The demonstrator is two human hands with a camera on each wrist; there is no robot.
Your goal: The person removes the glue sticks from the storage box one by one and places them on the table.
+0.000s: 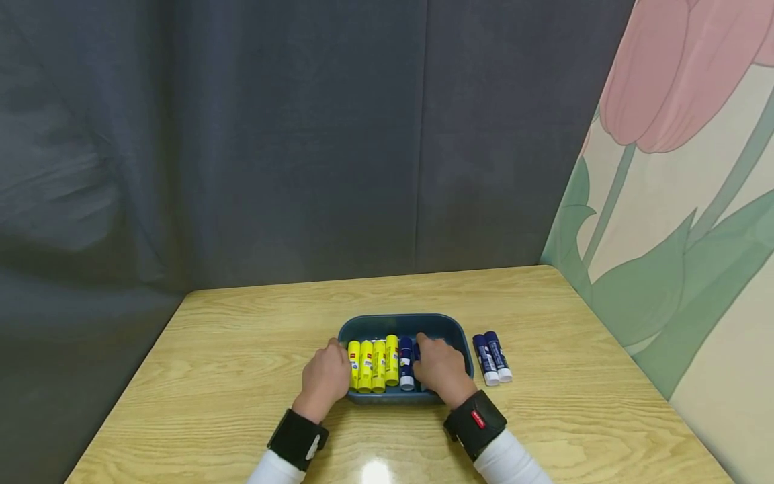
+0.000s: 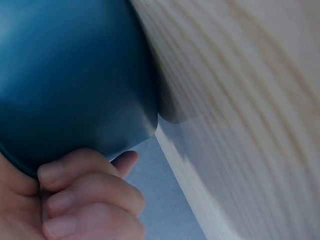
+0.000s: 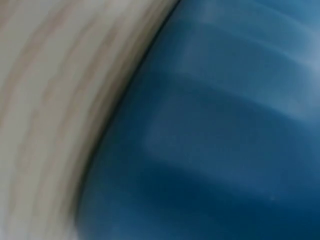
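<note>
A dark teal plastic tray (image 1: 399,398) stands on the table. In it several yellow glue sticks (image 1: 365,366) lie side by side on the left, followed by a blue glue stick (image 1: 406,363) with a white end. My left hand (image 1: 326,373) grips the tray's left rim; the left wrist view shows its curled fingers (image 2: 95,195) against the wall. Inside the tray's right part, my right hand (image 1: 444,366) pinches another dark blue glue stick (image 1: 416,351), mostly hidden by the fingers. Only the tray's outer wall (image 3: 215,125) and tabletop show in the right wrist view.
Two blue glue sticks with white ends (image 1: 492,358) lie together on the wooden table (image 1: 242,376), just right of the tray. A dark grey curtain (image 1: 302,148) hangs behind the table's far edge. A wall with painted tulips (image 1: 683,222) borders the right side.
</note>
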